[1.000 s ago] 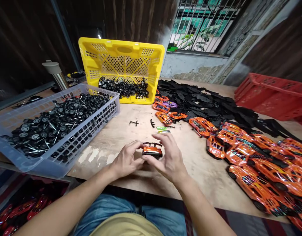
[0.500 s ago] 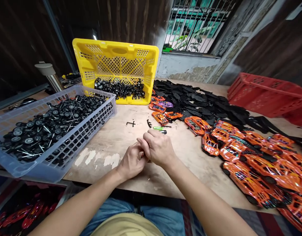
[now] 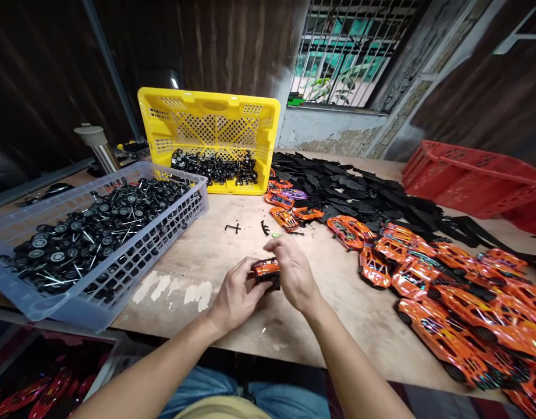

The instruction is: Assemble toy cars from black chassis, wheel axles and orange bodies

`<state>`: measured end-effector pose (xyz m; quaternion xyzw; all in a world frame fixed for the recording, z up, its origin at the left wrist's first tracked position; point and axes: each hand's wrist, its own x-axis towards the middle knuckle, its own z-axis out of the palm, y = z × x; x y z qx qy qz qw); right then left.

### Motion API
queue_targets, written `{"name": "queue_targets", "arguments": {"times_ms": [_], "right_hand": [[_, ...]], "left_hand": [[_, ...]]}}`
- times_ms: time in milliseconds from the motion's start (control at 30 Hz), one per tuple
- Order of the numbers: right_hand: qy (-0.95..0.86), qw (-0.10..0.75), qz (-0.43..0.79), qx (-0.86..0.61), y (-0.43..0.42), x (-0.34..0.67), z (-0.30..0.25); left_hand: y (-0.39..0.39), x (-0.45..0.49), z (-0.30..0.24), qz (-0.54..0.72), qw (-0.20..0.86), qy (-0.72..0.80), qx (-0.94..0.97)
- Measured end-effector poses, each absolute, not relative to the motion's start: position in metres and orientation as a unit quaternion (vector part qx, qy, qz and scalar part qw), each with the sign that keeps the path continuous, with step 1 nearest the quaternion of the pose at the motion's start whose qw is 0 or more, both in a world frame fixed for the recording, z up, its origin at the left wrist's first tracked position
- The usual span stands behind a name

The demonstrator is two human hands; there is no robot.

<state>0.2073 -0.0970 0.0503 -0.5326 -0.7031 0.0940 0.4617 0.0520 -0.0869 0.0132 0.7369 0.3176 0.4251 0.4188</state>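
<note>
An orange toy car [image 3: 266,270] with a black underside sits between both my hands, just above the wooden table [image 3: 364,314]. My left hand [image 3: 236,294] cups it from the left and below, fingers curled round it. My right hand [image 3: 294,272] closes over its right end, fingers bent on top. Much of the car is hidden by my fingers.
A grey basket [image 3: 97,291] of black wheels on axles stands at the left. A yellow crate [image 3: 210,125] with more wheels is behind. Black flat parts [image 3: 364,195] and several orange cars [image 3: 451,291] cover the right. A red crate [image 3: 472,174] is far right. Small loose parts [image 3: 233,227] lie ahead.
Half a second ago my hands were clasped tight together with the car hidden. They have since parted a little, and the orange car shows between them again.
</note>
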Motion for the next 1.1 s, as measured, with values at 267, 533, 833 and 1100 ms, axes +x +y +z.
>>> {"name": "queue_targets", "arguments": {"times_ms": [267, 533, 833, 1100], "right_hand": [[-0.680, 0.444, 0.315, -0.491, -0.124, 0.231, 0.011], [-0.677, 0.405, 0.379, -0.484, -0.105, 0.219, 0.039], [-0.647, 0.162, 0.485, -0.565, -0.076, 0.214, 0.052], [-0.569, 0.087, 0.039, -0.817, -0.118, 0.260, 0.024]], "left_hand": [[-0.090, 0.035, 0.011, 0.403, 0.456, 0.313, 0.729], [-0.050, 0.012, 0.043, 0.284, 0.541, 0.386, 0.691], [-0.034, 0.006, 0.017, 0.059, 0.818, 0.434, 0.373], [-0.024, 0.007, 0.011, 0.186, 0.754, 0.526, 0.347]]}}
